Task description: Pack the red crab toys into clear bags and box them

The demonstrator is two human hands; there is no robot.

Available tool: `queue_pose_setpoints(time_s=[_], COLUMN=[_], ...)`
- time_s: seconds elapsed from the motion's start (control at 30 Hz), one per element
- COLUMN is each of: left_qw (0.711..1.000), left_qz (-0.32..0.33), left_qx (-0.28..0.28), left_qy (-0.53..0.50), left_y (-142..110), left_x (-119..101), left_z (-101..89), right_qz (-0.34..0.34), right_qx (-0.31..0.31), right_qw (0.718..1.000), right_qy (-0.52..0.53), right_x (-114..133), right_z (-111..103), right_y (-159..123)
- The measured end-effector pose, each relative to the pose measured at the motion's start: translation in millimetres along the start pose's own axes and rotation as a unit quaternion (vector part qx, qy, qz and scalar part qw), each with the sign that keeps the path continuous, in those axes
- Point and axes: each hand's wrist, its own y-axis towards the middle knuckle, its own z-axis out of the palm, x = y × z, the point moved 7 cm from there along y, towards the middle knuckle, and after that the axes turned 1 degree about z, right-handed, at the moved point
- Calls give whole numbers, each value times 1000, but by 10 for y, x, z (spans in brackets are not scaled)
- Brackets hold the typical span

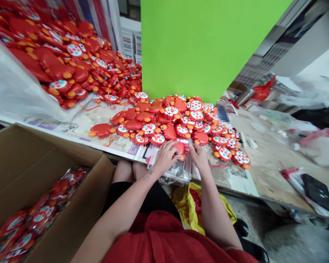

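Observation:
My left hand (167, 156) is closed on a red plastic crab toy (179, 148), its back turned up, at the front edge of the table. Just to the right, my right hand (199, 156) has its thumb and fingers pinched near a pinkish strip beside that toy; what they hold is too small to make out. Below both hands lies a stack of clear plastic bags (181, 171). Right behind them spreads a pile of red crab toys (159, 118), with white faces, coloured dots and orange claws.
A large white sack (24, 84) spills many more toys at the left. The open cardboard box (98, 175) beside my legs holds bagged toys (38, 219). A tall green panel (203, 47) stands behind the pile. At right lies a black phone (318, 191); a yellow bag (182, 201) hangs below.

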Motion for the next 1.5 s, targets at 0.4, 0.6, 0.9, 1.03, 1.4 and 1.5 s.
queue_pose_setpoints(time_s=[0.4, 0.6, 0.9, 1.03, 1.4, 1.5], left_qw=[984, 975, 978, 922, 865, 897], left_qz=[-72, -106, -170, -280, -322, -281], left_qx=[160, 190, -28, -41, 40, 50], left_qy=[-27, -55, -120, -266, -382, -337], left_y=[73, 98, -59, -261, -338, -285], left_x=[-44, -45, 24, 389, 234, 131], left_z=[-184, -216, -473, -354, -110, -173], right_qz=[-7, -27, 18, 2, -259, -296], right_qx=[-32, -70, -84, -90, -129, -92], right_qw=[997, 997, 966, 956, 957, 950], right_qy=[-65, 0, 242, 279, -2, -36], right_x=[134, 212, 267, 295, 818, 976], right_z=[99, 89, 52, 48, -97, 14], right_y=[-359, -437, -475, -485, -581, -591])
